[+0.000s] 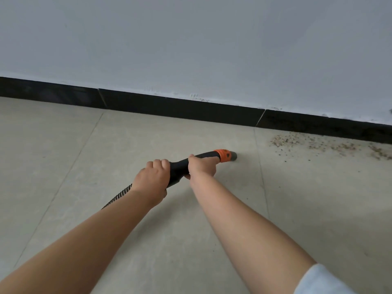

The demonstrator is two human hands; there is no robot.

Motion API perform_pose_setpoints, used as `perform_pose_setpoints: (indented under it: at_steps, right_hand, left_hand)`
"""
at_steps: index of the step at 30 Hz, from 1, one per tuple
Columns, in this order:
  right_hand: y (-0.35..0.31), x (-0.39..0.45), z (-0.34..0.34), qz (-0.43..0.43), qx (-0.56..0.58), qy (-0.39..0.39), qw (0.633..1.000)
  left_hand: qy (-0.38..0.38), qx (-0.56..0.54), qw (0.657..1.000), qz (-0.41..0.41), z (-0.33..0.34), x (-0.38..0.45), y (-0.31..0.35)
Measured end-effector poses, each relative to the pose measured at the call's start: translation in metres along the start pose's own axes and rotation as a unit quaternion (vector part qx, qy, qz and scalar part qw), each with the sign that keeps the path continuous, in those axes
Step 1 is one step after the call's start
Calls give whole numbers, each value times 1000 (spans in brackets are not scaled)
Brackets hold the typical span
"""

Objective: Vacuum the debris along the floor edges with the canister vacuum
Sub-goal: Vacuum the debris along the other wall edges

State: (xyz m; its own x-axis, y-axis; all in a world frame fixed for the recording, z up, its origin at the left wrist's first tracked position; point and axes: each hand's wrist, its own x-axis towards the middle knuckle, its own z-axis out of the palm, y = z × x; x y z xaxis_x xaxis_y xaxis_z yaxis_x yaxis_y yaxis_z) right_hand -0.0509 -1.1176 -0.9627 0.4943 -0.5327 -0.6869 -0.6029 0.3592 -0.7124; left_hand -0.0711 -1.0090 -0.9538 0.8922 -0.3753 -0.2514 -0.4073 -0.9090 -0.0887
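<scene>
Both my hands hold the black vacuum hose handle [179, 167] over the floor. My left hand [153, 180] grips its rear end, where the ribbed hose [118, 197] trails back to the lower left. My right hand [201, 166] grips further forward, just behind the orange collar [222, 155]. The grey nozzle tip [233, 155] points right, low over the tile. Brown crumbly debris [318, 143] lies scattered along the floor edge to the right of the nozzle, apart from it. The canister itself is out of view.
A black skirting board [180, 109] runs along the foot of a pale grey wall [191, 39]. The floor is beige tile [127, 240] with thin grout lines. A white sleeve [322, 281] shows at the lower right.
</scene>
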Motion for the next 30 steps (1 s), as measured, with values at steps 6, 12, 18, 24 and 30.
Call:
perform_pose_setpoints:
  at_steps: [6, 12, 18, 24, 30]
  right_hand:
    - [-19, 29, -44, -3, 29, 33, 999]
    - [-26, 42, -76, 27, 81, 16, 996]
    - [-6, 9, -36, 33, 121, -12, 992]
    - [12, -35, 25, 60, 110, -22, 992]
    - [29, -64, 54, 72, 78, -21, 994]
  left_hand:
    - [4, -1, 1000, 31, -8, 25, 49]
    - [-1, -64, 997, 40, -4, 32, 75]
    - [32, -108, 993, 22, 0, 19, 17]
    - [63, -122, 991, 0, 8, -6, -53]
    - [60, -109, 992, 4, 18, -27, -93]
